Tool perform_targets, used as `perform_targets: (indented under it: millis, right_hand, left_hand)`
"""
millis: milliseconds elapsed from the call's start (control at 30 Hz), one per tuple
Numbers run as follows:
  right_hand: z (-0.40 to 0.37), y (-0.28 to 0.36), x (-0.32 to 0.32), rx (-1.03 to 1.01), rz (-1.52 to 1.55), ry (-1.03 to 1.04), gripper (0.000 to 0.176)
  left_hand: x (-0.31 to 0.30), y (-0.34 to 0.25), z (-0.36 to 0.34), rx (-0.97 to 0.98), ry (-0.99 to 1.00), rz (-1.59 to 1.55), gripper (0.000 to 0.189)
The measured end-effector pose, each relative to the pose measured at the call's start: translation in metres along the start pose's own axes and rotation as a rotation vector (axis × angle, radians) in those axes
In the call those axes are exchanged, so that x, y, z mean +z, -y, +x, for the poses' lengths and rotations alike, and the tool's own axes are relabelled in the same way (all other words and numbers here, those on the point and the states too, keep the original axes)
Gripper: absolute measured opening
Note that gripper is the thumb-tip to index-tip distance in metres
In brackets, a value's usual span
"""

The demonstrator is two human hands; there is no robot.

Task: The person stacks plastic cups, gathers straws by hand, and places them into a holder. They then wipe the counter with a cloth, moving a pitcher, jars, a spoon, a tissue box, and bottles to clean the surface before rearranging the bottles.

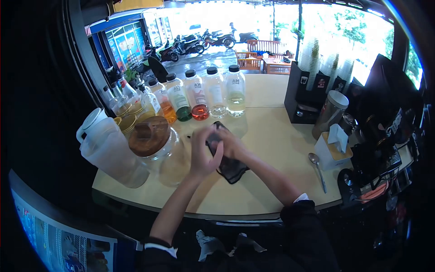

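Both my hands are together over the middle of the counter, above a dark, crumpled cloth (233, 171). My left hand (204, 152) is raised with its palm turned toward my right hand, its thumb apart from the other fingers. Against it lies my right hand (230, 144), its fingers bent and partly blurred. What lies between the hands, if anything, is hidden. The cloth spreads beneath and beyond them. Left of my hands is a glass jar (174, 158) with a wooden lid (149, 137).
Capped bottles (199, 97) line the back left. A frosted pitcher (111, 149) stands at the left edge. To the right are a spoon (318, 170), a tissue box (331, 152), a metal canister (331, 111) and a black cup holder (306, 93) with stacked cups.
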State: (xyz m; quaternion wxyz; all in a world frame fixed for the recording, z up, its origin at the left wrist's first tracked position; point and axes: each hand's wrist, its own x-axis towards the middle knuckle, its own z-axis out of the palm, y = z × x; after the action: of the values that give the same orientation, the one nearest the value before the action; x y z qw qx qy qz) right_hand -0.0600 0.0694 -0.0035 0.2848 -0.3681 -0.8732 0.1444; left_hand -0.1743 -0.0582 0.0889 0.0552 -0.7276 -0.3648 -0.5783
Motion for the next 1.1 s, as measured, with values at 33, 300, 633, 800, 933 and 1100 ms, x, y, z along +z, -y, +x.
perform_targets:
  millis: [33,300,633,800,933,1100]
  right_hand:
    - [0.007,0.003,-0.022,0.06,0.199,-0.079,0.06]
    - [0.08,-0.002,-0.143,0.089,-0.14,-0.498,0.061]
    - [0.148,-0.016,-0.169,0.194,-0.372,-0.264,0.056]
    - [0.131,-0.01,-0.183,0.209,-0.321,-0.294,0.042]
    - [0.097,-0.022,-0.204,0.238,-0.265,-0.32,0.041]
    - [0.035,-0.058,-0.246,0.283,-0.316,-0.43,0.055]
  left_hand:
    - [0.017,0.011,0.019,0.001,-0.05,0.002,0.049]
    - [0.085,0.101,0.13,-0.304,-0.087,0.173,0.063]
    - [0.091,0.13,0.185,-0.456,0.272,0.55,0.069]
    - [0.104,0.155,0.186,-0.424,0.23,0.552,0.054]
    - [0.102,0.143,0.189,-0.516,0.208,0.704,0.055]
    - [0.1,0.141,0.18,-0.279,0.212,0.646,0.05]
